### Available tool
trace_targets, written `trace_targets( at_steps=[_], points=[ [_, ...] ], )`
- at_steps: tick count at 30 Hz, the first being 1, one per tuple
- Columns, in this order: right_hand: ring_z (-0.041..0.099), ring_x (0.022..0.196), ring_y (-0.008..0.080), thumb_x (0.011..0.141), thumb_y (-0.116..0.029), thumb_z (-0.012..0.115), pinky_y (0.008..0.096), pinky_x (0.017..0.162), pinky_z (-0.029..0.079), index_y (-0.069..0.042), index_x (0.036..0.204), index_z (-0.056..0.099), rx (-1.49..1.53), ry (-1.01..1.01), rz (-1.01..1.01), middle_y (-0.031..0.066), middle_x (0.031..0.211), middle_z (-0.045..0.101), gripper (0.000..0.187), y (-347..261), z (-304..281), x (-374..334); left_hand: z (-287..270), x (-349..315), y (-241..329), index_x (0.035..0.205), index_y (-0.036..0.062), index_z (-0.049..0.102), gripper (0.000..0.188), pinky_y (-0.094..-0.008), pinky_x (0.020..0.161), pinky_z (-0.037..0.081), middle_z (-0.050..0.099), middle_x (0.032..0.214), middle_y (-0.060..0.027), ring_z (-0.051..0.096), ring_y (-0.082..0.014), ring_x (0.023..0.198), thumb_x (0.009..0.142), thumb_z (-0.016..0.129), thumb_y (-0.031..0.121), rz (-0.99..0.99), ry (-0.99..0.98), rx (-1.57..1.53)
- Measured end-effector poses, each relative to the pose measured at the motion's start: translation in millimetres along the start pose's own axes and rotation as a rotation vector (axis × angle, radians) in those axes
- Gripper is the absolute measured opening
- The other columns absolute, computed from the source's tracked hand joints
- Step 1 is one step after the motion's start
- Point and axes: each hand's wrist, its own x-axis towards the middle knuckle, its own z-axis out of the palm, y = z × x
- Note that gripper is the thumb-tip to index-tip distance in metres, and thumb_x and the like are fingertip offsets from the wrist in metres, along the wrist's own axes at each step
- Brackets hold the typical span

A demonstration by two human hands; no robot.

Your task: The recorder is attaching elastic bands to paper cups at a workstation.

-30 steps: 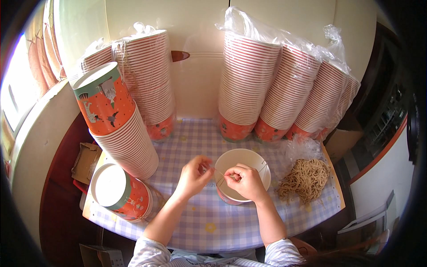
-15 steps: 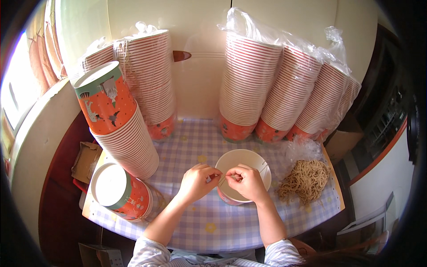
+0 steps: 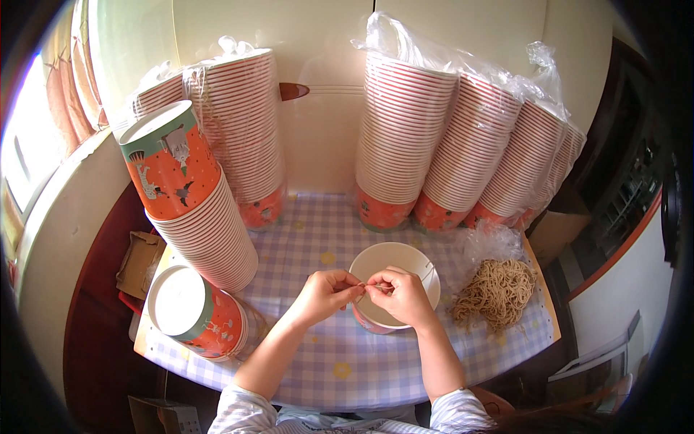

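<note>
An open paper bucket (image 3: 390,253), white inside and orange outside, stands upright at the near middle of the table. Over its near left rim, my left hand (image 3: 322,296) and my right hand (image 3: 402,295) meet with their fingertips almost touching. Both hands pinch a thin beige cord, only a short bit of which shows between the fingers. A piece of cord (image 3: 429,270) also shows at the bucket's right inner wall. To the right lies a loose heap of beige cords (image 3: 499,293).
Tall stacks of nested buckets in clear plastic stand at the back left (image 3: 246,130) and back right (image 3: 408,130). Nearer on the left are an unwrapped upturned stack (image 3: 206,231) and a shorter one (image 3: 210,318). A checked cloth (image 3: 311,362) covers the table; crumpled plastic (image 3: 499,246) lies behind the cords.
My left fingers have closed in, thumb now pressed to the fingertips and nearer to my right fingers. The right hand has barely shifted. The bucket stays in place.
</note>
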Motion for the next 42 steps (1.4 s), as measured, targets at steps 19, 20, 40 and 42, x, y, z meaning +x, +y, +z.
trace_targets(
  at_steps=[19, 20, 40, 42],
  points=[
    [0.06, 0.071, 0.0179, 0.071, -0.008, 0.068, 0.0294, 0.061, 0.048, -0.012, 0.082, 0.063, -0.129, -0.202, -0.165, 0.0013, 0.084, 0.06, 0.013, -3.4, -14.5, -0.6, -4.8, 7.3, -6.7, 0.082, 0.0005, 0.058, 0.011, -0.0208, 0.064, 0.047, 0.063, 0.078, -0.0047, 0.058, -0.0076, 0.073, 0.079, 0.067, 0.006, -0.141, -0.097, -0.247],
    [0.06, 0.071, 0.0179, 0.071, -0.008, 0.068, 0.0294, 0.061, 0.048, -0.012, 0.082, 0.063, -0.13, -0.203, -0.165, 0.0013, 0.084, 0.06, 0.013, -4.1, -14.3, -1.1, -4.2, 7.9, -7.6, 0.082, 0.0005, 0.058, 0.011, -0.0208, 0.064, 0.047, 0.063, 0.078, -0.0047, 0.058, -0.0076, 0.073, 0.079, 0.067, 0.006, -0.14, -0.097, -0.247],
    [0.061, 0.071, 0.0184, 0.071, -0.012, 0.069, 0.0305, 0.062, 0.049, -0.012, 0.08, 0.066, -0.236, -0.16, -0.27, -0.0001, 0.081, 0.062, 0.009, -2.4, -7.5, -0.3, -4.9, 7.3, -7.7, 0.083, 0.003, 0.058, 0.008, -0.0151, 0.042, 0.027, 0.059, 0.071, 0.0006, 0.042, 0.0001, 0.052, 0.08, 0.065, 0.005, -0.142, -0.108, -0.318],
    [0.061, 0.071, 0.0185, 0.071, -0.012, 0.069, 0.0302, 0.061, 0.049, -0.011, 0.079, 0.066, -0.222, -0.157, -0.267, 0.0004, 0.08, 0.062, 0.009, 0.2, -7.9, -0.3, -5.8, 7.5, -7.5, 0.083, 0.0026, 0.058, 0.008, -0.0151, 0.043, 0.029, 0.06, 0.072, 0.0002, 0.045, -0.0003, 0.054, 0.08, 0.065, 0.005, -0.144, -0.116, -0.313]
  ],
)
